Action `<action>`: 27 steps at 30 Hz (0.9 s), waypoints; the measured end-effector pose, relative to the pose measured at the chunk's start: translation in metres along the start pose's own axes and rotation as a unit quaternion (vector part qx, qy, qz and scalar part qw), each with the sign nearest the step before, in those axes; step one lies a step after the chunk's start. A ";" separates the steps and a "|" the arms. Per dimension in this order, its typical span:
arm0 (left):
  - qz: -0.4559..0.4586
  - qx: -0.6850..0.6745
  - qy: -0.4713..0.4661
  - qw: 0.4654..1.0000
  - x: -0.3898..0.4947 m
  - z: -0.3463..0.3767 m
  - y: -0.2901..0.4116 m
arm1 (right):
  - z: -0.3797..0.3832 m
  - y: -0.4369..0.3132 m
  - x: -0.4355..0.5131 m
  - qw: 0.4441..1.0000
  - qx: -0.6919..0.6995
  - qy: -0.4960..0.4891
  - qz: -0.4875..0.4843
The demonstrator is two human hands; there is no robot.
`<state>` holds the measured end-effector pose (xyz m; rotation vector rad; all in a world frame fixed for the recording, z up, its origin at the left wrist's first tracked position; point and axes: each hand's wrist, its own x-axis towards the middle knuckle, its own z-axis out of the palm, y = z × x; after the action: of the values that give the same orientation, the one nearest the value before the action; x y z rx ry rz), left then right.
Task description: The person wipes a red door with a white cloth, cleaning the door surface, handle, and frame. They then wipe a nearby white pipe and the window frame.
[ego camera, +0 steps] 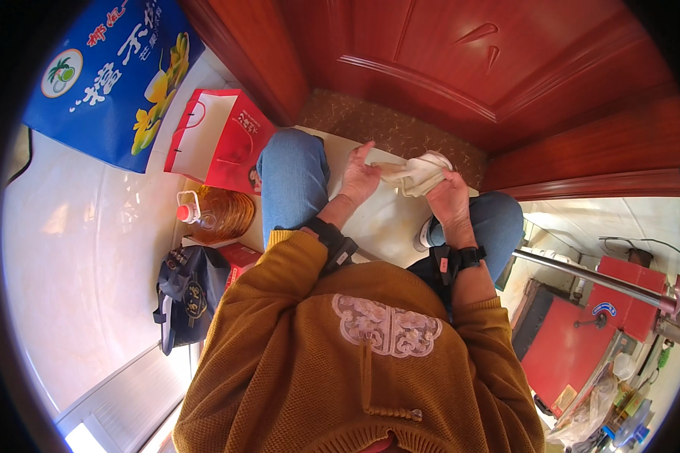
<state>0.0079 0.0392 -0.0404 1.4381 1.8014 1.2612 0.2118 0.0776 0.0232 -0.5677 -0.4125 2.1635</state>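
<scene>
A cream-white cloth (422, 174), crumpled, stretches between my two hands above the pale floor. My right hand (449, 198) grips its bunched right part. At the other side, a narrow end of the cloth meets the fingers of my left hand (361, 176), which appears to pinch it while one finger points away. Both wrists wear black straps with small boxes. My knees in blue jeans (294, 170) are bent on either side of the hands, and part of a shoe (423, 235) shows below the right one.
A reddish wooden door (487, 56) stands ahead, over a brown speckled threshold (374, 116). Along the left are a blue carton (113, 73), a red gift bag (221, 136), an oil jug (221, 212) and a dark bag (192, 294). A metal rail (595, 277) and red box-like equipment (572, 340) are at right.
</scene>
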 end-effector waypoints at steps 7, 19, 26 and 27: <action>-0.114 -0.115 -0.281 0.946 -0.009 -0.021 0.059 | 0.021 -0.002 -0.003 0.999 0.019 -0.023 0.033; -0.210 -0.401 -0.272 0.849 -0.003 -0.029 0.053 | -0.004 -0.001 -0.003 0.952 -0.182 0.243 0.033; -0.197 -0.497 -0.313 0.785 0.007 -0.039 0.064 | 0.017 0.012 -0.006 0.961 -0.270 0.035 -0.044; -0.194 -0.514 -0.304 0.779 0.009 -0.040 0.066 | 0.018 0.014 -0.006 0.964 -0.261 -0.032 -0.037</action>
<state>0.0026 0.0339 0.0368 0.6399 0.6596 1.0711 0.1965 0.0630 0.0336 -0.7552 -1.0406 2.0006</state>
